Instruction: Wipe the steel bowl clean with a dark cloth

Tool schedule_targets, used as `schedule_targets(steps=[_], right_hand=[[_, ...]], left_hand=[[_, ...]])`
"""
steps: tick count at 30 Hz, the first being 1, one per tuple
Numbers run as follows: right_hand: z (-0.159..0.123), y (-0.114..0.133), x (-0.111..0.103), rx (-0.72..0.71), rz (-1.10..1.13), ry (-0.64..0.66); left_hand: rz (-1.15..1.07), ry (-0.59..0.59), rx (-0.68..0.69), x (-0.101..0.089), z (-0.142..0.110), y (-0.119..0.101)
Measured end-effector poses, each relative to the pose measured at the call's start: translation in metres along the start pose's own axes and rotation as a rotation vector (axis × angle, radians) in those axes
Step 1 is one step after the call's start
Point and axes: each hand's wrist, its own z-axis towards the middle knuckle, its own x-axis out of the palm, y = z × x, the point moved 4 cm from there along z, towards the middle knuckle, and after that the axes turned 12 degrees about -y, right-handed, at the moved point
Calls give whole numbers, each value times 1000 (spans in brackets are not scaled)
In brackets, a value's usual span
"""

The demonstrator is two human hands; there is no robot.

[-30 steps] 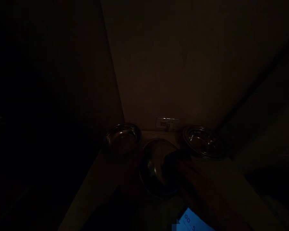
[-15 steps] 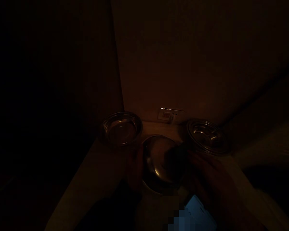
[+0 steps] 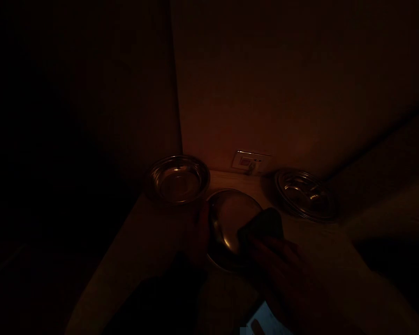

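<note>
The scene is very dark. A steel plate is tilted up in the middle of a light counter. My left hand grips its left rim. My right hand presses a dark pad or sponge against the plate's face. A steel bowl stands just behind the plate on the left. A second steel plate lies flat at the right.
A wall socket sits on the back wall above the counter. A lit screen or card shows at the bottom edge. A dark wall closes the left side, and a dark drop lies past the counter's left edge.
The view has shifted down a little. My right hand with the dark pad has slid down and right across the plate. The lit screen has dropped toward the bottom edge.
</note>
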Motion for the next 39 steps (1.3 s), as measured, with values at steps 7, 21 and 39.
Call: schedule_targets(steps=[7, 21, 39], right_hand=[[6, 10, 3, 7, 15, -39], [18, 22, 7, -27, -11, -44], [30, 30, 12, -26, -54, -53]], left_hand=[[117, 12, -25, 1, -5, -3], [26, -8, -10, 2, -9, -7], [-7, -11, -25, 2, -7, -3]])
